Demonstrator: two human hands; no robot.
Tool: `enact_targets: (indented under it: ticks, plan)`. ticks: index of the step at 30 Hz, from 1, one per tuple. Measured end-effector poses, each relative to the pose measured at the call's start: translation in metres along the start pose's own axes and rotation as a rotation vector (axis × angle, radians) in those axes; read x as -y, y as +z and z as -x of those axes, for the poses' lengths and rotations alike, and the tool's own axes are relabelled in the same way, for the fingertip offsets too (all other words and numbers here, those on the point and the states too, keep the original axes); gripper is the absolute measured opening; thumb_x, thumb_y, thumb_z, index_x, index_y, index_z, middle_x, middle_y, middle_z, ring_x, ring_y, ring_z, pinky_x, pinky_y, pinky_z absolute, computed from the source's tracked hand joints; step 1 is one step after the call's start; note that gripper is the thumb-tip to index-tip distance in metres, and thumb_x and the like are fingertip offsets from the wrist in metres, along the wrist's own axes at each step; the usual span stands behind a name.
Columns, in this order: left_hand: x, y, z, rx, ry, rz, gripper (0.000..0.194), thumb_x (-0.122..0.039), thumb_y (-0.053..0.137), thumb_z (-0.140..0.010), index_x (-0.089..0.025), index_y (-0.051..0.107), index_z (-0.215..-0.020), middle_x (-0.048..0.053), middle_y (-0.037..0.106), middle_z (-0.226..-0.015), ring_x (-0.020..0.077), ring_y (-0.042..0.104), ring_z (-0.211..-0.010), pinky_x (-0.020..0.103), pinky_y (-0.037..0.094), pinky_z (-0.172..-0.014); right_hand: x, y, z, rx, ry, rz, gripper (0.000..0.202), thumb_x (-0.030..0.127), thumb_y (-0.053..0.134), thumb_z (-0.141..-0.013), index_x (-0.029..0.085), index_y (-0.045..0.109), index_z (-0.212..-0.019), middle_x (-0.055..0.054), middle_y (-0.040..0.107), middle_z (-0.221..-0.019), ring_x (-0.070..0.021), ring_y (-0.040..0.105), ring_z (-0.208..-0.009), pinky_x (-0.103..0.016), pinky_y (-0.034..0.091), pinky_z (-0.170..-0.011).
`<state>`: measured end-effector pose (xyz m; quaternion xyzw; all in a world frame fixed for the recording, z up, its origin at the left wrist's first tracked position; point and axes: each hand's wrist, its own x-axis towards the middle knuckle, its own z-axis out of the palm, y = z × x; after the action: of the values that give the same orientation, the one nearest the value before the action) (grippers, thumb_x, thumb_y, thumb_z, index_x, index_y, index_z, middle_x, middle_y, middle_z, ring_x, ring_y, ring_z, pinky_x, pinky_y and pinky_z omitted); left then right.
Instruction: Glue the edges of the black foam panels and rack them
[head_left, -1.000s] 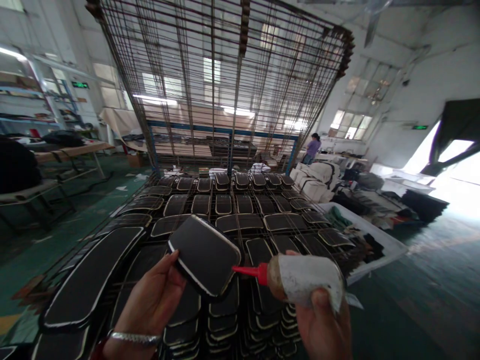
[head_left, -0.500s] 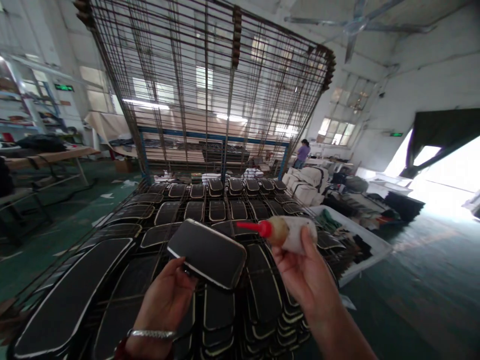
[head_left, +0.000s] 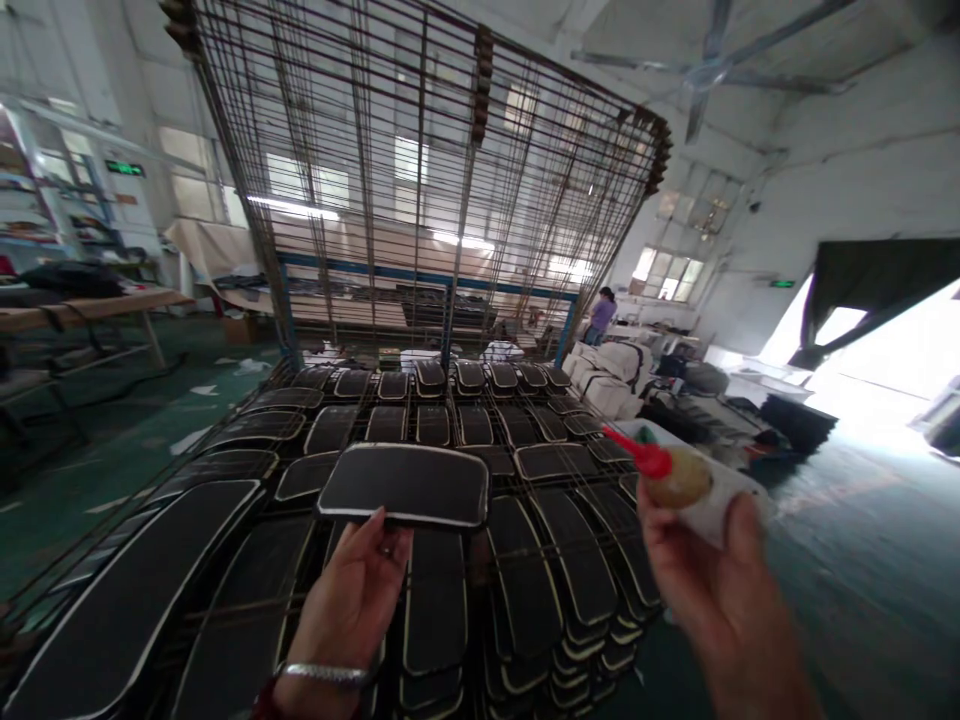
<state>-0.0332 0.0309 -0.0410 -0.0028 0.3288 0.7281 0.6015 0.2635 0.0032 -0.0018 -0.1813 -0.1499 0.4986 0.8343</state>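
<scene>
My left hand (head_left: 358, 590) grips a black rounded panel (head_left: 405, 485) by its near edge, thumb on the upper face. A pale line, like glue, runs along the panel's border. Out to the right, my right hand (head_left: 712, 575) is closed around a squeeze bottle (head_left: 694, 487) with a red nozzle pointing up and left. The bottle is whitish, with yellowish contents near the nozzle. Beneath the hands, many similar black panels (head_left: 435, 605) with pale borders lie in rows and stacks on a wire rack.
A large wire grid frame (head_left: 450, 180) leans up behind the panels. On the right are white bundles (head_left: 611, 375) and a white bin partly behind the bottle. A person in purple (head_left: 601, 318) stands at the back. A table (head_left: 90, 308) is at the left.
My right hand has moved right, taking the bottle away from the panel. My left hand has turned the panel from a slant to nearly level.
</scene>
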Motion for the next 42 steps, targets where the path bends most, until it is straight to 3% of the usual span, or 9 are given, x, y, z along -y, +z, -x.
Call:
enact_targets:
  ticks: [2,6,12,19,25,29,33,37,42]
  plan:
    - [0.012,0.004,0.001,-0.007,-0.006,0.008,0.032,0.008,0.048,-0.093,-0.016,0.059,-0.074,-0.002,0.072,-0.072,0.0087,0.073,-0.065,0.022,0.065,-0.066,-0.029,-0.027,0.028,-0.048,0.168,-0.015,0.065,0.030,0.105,-0.068,0.023,0.069,-0.121,-0.010,0.065,-0.128,-0.0284,0.069,-0.099,-0.028,0.062,-0.058]
    - [0.044,0.007,0.006,-0.029,-0.022,-0.026,0.033,0.009,0.053,-0.090,-0.019,0.058,-0.072,-0.004,0.072,-0.072,0.0075,0.073,-0.068,0.021,0.064,-0.073,-0.094,-0.052,0.080,0.025,0.657,-0.102,0.046,0.033,0.102,-0.073,0.016,0.075,-0.107,-0.013,0.071,-0.113,-0.0256,0.072,-0.088,-0.029,0.063,-0.063]
    - [0.077,-0.009,0.026,0.056,-0.079,-0.201,0.018,-0.003,0.072,-0.080,-0.020,0.067,-0.078,0.004,0.077,-0.074,0.0199,0.074,-0.063,0.030,0.062,-0.060,-0.139,-0.035,0.093,0.166,0.683,-0.254,0.044,0.037,0.097,-0.080,0.015,0.075,-0.112,-0.013,0.066,-0.124,-0.0255,0.067,-0.108,-0.027,0.062,-0.077]
    - [0.079,-0.047,0.029,0.233,-0.048,-0.303,0.021,-0.013,0.088,-0.061,-0.016,0.077,-0.079,0.009,0.081,-0.087,0.0318,0.075,-0.095,0.038,0.061,-0.084,-0.126,-0.017,0.084,-0.044,0.704,-0.186,0.056,0.030,0.109,-0.056,0.016,0.076,-0.100,-0.011,0.073,-0.108,-0.0246,0.072,-0.089,-0.028,0.063,-0.067]
    - [0.009,-0.080,0.009,0.158,-0.174,-0.380,0.015,-0.018,0.085,-0.067,-0.017,0.079,-0.080,0.005,0.080,-0.082,0.0196,0.073,-0.074,0.028,0.060,-0.067,-0.080,-0.027,0.058,-0.011,0.850,-0.041,0.061,0.021,0.108,-0.060,0.013,0.074,-0.110,-0.015,0.069,-0.118,-0.0270,0.072,-0.094,-0.034,0.065,-0.072]
    - [-0.040,-0.064,0.005,0.445,-0.279,-0.573,0.022,-0.026,0.076,-0.081,-0.016,0.077,-0.100,0.007,0.080,-0.092,0.0211,0.074,-0.082,0.031,0.060,-0.075,-0.062,-0.036,0.039,0.092,0.965,0.089,0.060,0.025,0.105,-0.068,0.011,0.073,-0.116,-0.015,0.065,-0.126,-0.0279,0.070,-0.099,-0.043,0.064,-0.087]
    - [-0.053,-0.036,0.013,0.705,-0.315,-0.963,0.035,-0.013,0.076,-0.075,-0.019,0.071,-0.109,0.007,0.079,-0.107,0.0243,0.073,-0.097,0.035,0.057,-0.087,-0.060,-0.037,0.032,0.199,1.003,0.190,0.059,0.030,0.103,-0.073,0.012,0.072,-0.120,-0.015,0.065,-0.127,-0.0280,0.070,-0.101,-0.042,0.063,-0.089]
    - [-0.042,-0.020,0.021,0.697,-0.220,-1.230,0.036,-0.005,0.074,-0.068,-0.018,0.073,-0.102,0.006,0.080,-0.101,0.0272,0.074,-0.092,0.039,0.058,-0.085,-0.065,-0.035,0.037,0.263,0.984,0.240,0.056,0.037,0.102,-0.073,0.008,0.074,-0.112,-0.018,0.070,-0.111,-0.0272,0.071,-0.093,-0.036,0.062,-0.082]
    - [-0.043,-0.039,0.022,0.568,-0.229,-1.057,0.037,-0.003,0.079,-0.062,-0.023,0.079,-0.093,0.007,0.081,-0.092,0.0330,0.075,-0.096,0.044,0.060,-0.087,-0.055,-0.037,0.037,0.166,0.756,0.207,0.052,0.038,0.102,-0.073,0.011,0.074,-0.108,-0.014,0.072,-0.103,-0.0258,0.071,-0.086,-0.033,0.063,-0.073]
